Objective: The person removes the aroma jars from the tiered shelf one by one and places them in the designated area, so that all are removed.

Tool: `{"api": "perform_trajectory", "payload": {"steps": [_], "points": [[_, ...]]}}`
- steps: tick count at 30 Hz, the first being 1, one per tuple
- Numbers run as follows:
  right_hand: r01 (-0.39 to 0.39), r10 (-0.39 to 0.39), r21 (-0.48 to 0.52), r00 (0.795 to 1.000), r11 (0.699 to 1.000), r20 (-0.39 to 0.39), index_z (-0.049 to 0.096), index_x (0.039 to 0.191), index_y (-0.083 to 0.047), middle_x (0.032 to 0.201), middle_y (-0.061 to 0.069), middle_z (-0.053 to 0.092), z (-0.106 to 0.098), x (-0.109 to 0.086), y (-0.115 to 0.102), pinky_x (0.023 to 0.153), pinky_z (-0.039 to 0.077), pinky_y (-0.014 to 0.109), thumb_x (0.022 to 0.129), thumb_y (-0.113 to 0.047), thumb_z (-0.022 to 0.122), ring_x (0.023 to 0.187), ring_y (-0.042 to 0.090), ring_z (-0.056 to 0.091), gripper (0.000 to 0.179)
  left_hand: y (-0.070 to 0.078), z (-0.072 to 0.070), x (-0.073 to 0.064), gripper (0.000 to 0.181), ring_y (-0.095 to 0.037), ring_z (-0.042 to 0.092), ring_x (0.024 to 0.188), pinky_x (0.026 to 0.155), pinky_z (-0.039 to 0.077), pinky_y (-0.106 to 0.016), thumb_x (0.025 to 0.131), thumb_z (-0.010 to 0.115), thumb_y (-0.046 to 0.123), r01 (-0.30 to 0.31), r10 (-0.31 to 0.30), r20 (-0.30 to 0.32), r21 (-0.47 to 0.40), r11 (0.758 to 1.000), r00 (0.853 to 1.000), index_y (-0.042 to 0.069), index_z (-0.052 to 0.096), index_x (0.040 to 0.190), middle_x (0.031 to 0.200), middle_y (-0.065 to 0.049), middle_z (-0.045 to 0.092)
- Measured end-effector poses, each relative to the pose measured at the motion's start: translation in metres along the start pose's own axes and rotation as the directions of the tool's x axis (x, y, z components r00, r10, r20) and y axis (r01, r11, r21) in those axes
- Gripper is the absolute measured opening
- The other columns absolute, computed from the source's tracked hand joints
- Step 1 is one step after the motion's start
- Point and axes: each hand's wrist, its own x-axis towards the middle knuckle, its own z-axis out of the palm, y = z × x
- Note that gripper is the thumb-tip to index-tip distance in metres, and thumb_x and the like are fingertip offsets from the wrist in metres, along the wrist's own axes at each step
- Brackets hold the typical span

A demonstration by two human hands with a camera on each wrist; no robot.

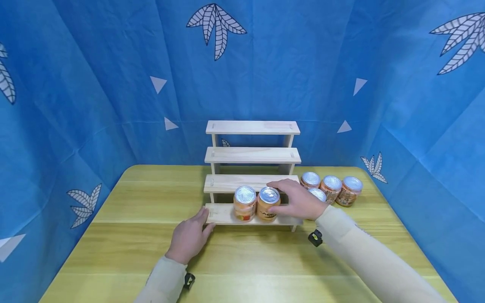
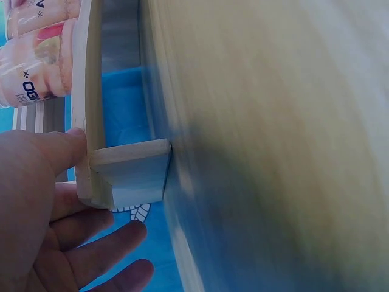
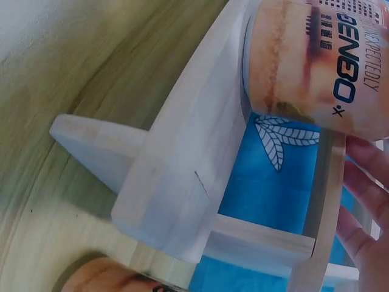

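Observation:
A pale wooden four-step display rack (image 1: 253, 155) stands on the table. Two jars with orange labels and silver lids sit side by side on its lowest step: the left jar (image 1: 245, 205) and the right jar (image 1: 266, 212). My right hand (image 1: 301, 200) holds the right jar from its right side, thumb at the front and fingers behind the lid. Its label (image 3: 346, 58) faces the right wrist camera. With my left hand (image 1: 190, 239) I grip the left end of the lowest step (image 2: 91, 115), thumb against the board and the lower fingers spread loose.
Several similar jars (image 1: 349, 191) stand on the table right of the rack, one partly behind my right hand. The wooden table (image 1: 151, 198) meets a blue curtain (image 1: 265, 75) at the back and sides.

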Motion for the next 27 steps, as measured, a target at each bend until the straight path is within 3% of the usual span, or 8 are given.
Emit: {"api": "perform_trajectory", "payload": {"steps": [5,14,22,27], "points": [[0.003,-0.003,-0.006,1.000,1.000,-0.002,0.057,0.141,-0.009,0.130,0.004,0.064,0.0033,0.0002,0.0012,0.103,0.046,0.049,0.084,-0.047,0.080,0.120,0.024,0.058,0.072,0.0003,0.0004,-0.0008,0.055,-0.036,0.072,0.097,0.070,0.059,-0.044,0.098,0.066,0.039,-0.003,0.003,0.000,0.002,1.000,1.000,0.001,0.060,0.137,0.142,-0.016,0.057],[0.002,0.000,-0.108,1.000,0.994,0.018,0.055,0.144,-0.010,0.131,0.001,0.065,0.0051,0.0042,-0.0058,0.102,0.043,0.050,0.079,-0.048,0.085,0.119,0.022,0.058,0.081,0.0012,-0.0009,-0.0005,0.055,-0.037,0.072,0.097,0.072,0.060,-0.046,0.098,0.067,0.038,0.007,-0.007,-0.009,-0.012,1.000,1.000,0.001,0.060,0.137,0.142,-0.016,0.056],[-0.035,0.036,-0.049,0.999,0.998,0.003,0.060,0.137,-0.010,0.129,0.004,0.066,0.0034,0.0025,-0.0036,0.101,0.049,0.046,0.076,-0.047,0.088,0.118,0.023,0.062,0.076,0.0019,0.0004,-0.0009,0.055,-0.038,0.072,0.097,0.070,0.059,-0.046,0.098,0.067,0.039,0.013,-0.013,0.006,-0.021,1.000,1.000,0.001,0.060,0.138,0.144,-0.016,0.056],[-0.047,0.047,-0.020,0.999,0.999,-0.007,0.060,0.136,-0.009,0.129,0.004,0.066,-0.0004,-0.0012,-0.0013,0.098,0.053,0.043,0.075,-0.045,0.089,0.117,0.022,0.063,0.077,0.0014,0.0000,-0.0006,0.055,-0.034,0.072,0.077,0.060,0.057,-0.040,0.097,0.068,0.037,0.009,-0.009,-0.004,-0.021,1.000,1.000,0.001,0.060,0.137,0.142,-0.017,0.057]]}}
